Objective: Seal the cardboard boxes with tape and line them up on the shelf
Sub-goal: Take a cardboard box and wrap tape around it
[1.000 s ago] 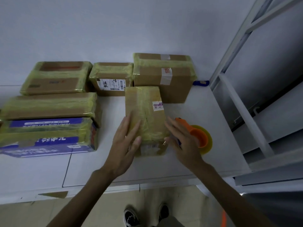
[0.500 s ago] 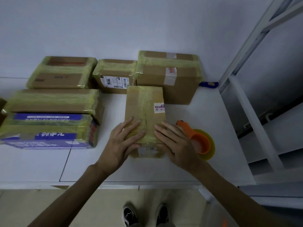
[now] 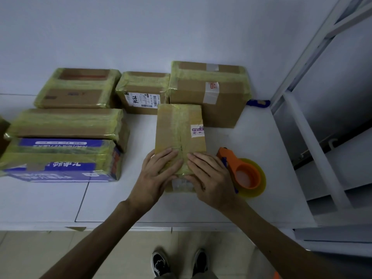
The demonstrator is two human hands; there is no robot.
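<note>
Now | both hands flat on taped box (image 3: 179, 129) | dispenser (image 3: 243, 174) beside

A plain pale wall (image 3: 141, 27) rises behind. At right stands a white metal rack frame (image 3: 307, 137). Beige floor tiles (image 3: 30, 250) lie below in dim light.

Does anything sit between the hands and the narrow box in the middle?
Nothing visible does. The left hand and right hand lie flat on the near end of the box, fingers straight on its tape. The tape dispenser sits beside the box, just right of the right hand, not between.
</note>
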